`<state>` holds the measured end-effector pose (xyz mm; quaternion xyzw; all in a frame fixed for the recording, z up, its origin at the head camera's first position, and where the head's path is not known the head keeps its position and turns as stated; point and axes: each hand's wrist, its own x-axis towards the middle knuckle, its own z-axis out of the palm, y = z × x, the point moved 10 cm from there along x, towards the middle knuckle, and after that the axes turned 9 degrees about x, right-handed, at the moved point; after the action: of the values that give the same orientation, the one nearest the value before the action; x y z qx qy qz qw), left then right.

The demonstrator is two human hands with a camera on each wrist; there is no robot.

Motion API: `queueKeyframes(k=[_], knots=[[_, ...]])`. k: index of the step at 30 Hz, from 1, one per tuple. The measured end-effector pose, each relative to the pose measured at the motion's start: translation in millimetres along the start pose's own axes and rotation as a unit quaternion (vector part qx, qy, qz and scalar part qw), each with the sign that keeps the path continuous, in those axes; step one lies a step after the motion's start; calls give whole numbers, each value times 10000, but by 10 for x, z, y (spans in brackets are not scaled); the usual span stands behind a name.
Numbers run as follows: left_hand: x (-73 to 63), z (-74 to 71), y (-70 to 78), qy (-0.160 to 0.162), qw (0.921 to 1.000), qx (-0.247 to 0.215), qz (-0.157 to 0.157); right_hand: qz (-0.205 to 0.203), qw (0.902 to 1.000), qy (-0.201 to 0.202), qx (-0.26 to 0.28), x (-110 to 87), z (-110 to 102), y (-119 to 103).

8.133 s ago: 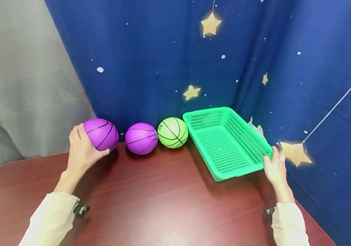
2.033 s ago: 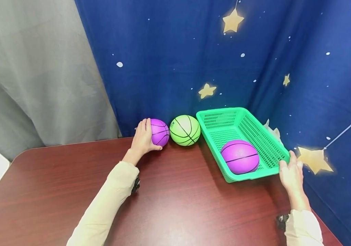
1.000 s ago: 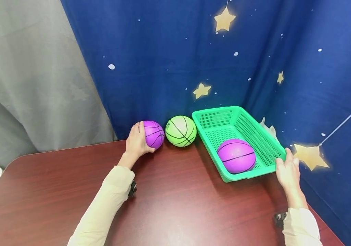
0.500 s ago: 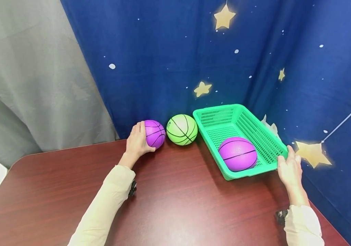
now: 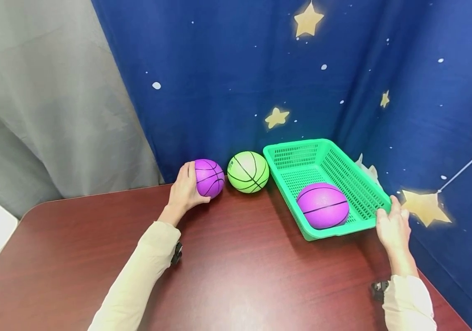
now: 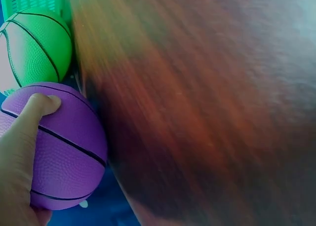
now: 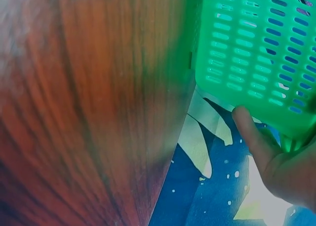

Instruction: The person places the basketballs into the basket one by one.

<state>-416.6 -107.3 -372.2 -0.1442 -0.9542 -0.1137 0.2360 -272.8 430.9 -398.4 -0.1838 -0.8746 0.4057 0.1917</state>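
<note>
Finely pebbled purple ball point(image 6: 71, 149) in left hand point(image 5: 183, 189)

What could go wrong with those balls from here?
The round purple basketball in the left hand could slip and bump the round lime-green basketball close beside it. The second purple basketball, lying loose in the rectangular green plastic basket, might roll if the right hand tips the rim it grips.

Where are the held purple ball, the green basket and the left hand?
Held purple ball point(image 5: 210, 178), head view: its uncovered part.
Green basket point(image 5: 356, 227), head view: its near rim.
Left hand point(image 5: 183, 189), head view: back of hand.
</note>
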Motion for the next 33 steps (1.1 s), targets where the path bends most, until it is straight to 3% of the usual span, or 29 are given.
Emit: queueKeyframes(k=[4, 7, 15, 20, 25, 33], knots=[[-16, -60, 9, 152, 9998, -133, 61, 19, 10000, -25, -41, 11, -14, -3], [-10, -176, 52, 497, 9981, -277, 233, 0, 10000, -31, -16, 23, -22, -8], [1, -545, 184, 1478, 9830, -985, 469, -105, 9996, -7, 271, 20, -19, -25], [3, -668, 345, 1625, 9749, -1409, 582, -153, 9994, 83, 293, 15, -32, -40], [21, -740, 550, 1743, 9707, -1463, 770, -193, 9993, 62, 317, 7, -13, -65], [126, -749, 930, 1671, 9667, -1591, 1105, -78, 9992, 87, 381, -31, -13, -33]])
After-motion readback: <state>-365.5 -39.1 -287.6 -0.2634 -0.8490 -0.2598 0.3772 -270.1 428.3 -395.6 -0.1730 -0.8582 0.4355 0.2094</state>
